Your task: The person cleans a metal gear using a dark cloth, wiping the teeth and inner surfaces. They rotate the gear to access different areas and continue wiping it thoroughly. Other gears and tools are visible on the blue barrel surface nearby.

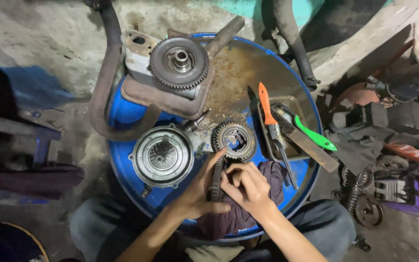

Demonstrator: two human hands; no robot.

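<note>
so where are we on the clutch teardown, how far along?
Done: clutch basket and toothed hub lie separate on the blue drum top. In hand: left hand and right hand hold a stack of ring plates edge-on over a dark rag. Left: the large gear sits on its casing; the brush lies in the tray.

We've got a dark toothed ring (215, 178) stood on edge, approx upright, on the blue drum top (122, 114) w/ a purple rag (272, 175) just beside it — greasy metal, fine teeth along its rim, just below a round gear (233, 140) lying flat.
</note>
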